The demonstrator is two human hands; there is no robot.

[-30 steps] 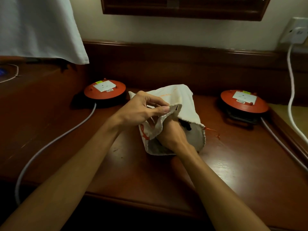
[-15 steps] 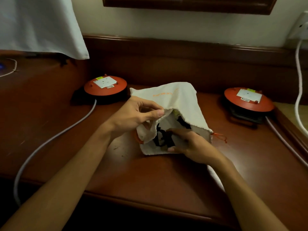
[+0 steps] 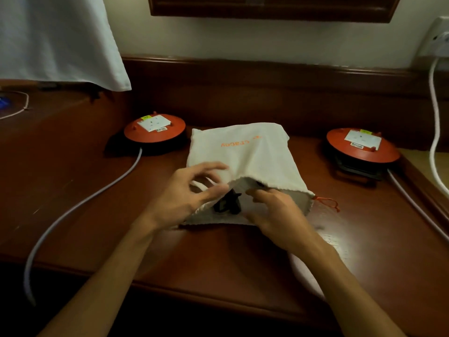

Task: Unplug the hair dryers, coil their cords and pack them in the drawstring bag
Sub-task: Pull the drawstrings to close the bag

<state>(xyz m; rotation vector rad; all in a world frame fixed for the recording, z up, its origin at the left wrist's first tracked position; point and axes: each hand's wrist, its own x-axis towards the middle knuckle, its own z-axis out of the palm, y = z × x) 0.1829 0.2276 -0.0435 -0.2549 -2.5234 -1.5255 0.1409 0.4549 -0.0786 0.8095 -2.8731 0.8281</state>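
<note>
Packing looks nearly done: something black (image 3: 227, 203) is seen inside the drawstring bag (image 3: 245, 156) mouth, flanked by left hand (image 3: 184, 198) and right hand (image 3: 279, 215), fingers spread, nothing gripped. Drawstring (image 3: 326, 203) isn't pulled yet.

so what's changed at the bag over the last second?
The right hand has come out of the drawstring bag and now rests at its mouth. The left hand has let go of the bag's rim, fingers spread. The bag has slumped flatter, with something black showing at the opening. Both orange cable reels haven't moved.
</note>
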